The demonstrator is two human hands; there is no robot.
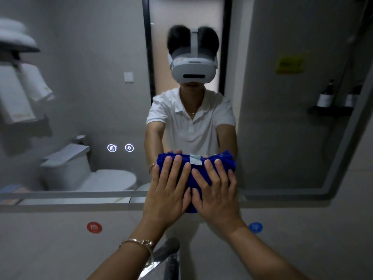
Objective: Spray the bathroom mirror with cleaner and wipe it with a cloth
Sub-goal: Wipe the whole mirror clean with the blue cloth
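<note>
The bathroom mirror (pixel 80 98) fills most of the head view, and its lower edge runs across the middle. A folded blue cloth (pixel 184 168) with a small white label lies flat against the glass near that edge. My left hand (pixel 167 190) presses on the cloth's left half with straight fingers. My right hand (pixel 217 190) presses on the right half in the same way. The two hands touch side by side. No spray bottle is in view.
A chrome faucet (pixel 168 257) rises just below my wrists. On the wall under the mirror sit a red round sticker (pixel 94 227) and a blue one (pixel 255 227). Two lit touch icons (pixel 120 147) glow on the glass. The mirror reflects a toilet, towels and a bottle shelf.
</note>
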